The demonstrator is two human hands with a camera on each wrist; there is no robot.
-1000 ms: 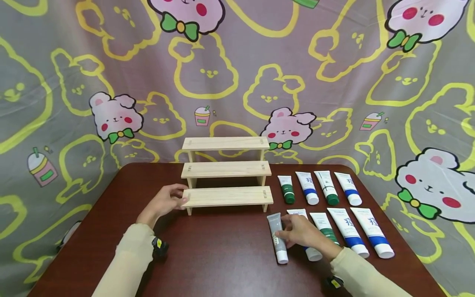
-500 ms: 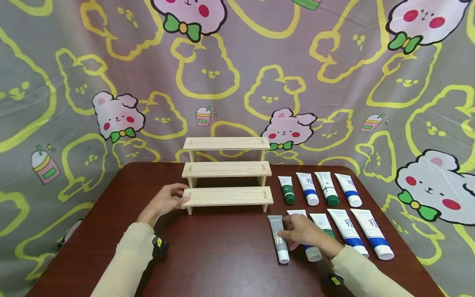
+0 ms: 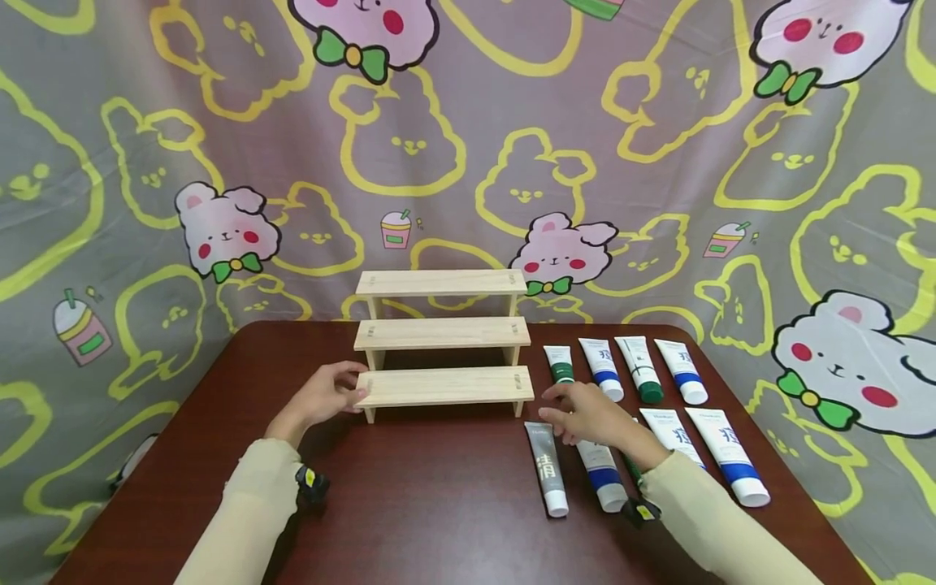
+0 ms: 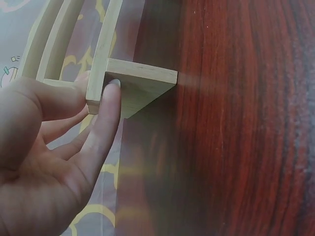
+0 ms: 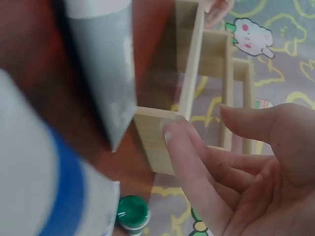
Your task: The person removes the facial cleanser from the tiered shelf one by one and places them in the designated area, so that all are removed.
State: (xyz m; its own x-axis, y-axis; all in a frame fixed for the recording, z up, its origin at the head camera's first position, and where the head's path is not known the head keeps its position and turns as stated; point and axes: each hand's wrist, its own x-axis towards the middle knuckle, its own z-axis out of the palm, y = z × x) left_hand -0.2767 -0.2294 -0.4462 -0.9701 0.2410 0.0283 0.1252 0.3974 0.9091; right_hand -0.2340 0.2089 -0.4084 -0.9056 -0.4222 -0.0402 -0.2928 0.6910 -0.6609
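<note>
A three-step wooden display stand (image 3: 446, 387) rests on the dark table. My left hand (image 3: 319, 398) grips the left end of its lowest step. In the left wrist view the thumb and fingers (image 4: 106, 115) lie round the board's end. My right hand (image 3: 585, 413) is just off the stand's right end, fingers loosely bent and holding nothing. Below its fingertips a grey tube (image 3: 544, 463) with a white cap lies on the table. Under that hand a white tube with a blue band (image 3: 601, 475) is partly covered. The right wrist view shows nothing between thumb and fingers (image 5: 184, 162).
White tubes with blue bands (image 3: 731, 459) lie in a front row at the right. Behind them is another row with a small green-and-white tube (image 3: 559, 355) and a white tube with a green cap (image 3: 639, 366). A patterned curtain (image 3: 439, 162) hangs behind the table.
My right hand has let go of the grey tube and risen away from it, toward the stand's right end. The grey tube stays lying. My left hand keeps its grip.
</note>
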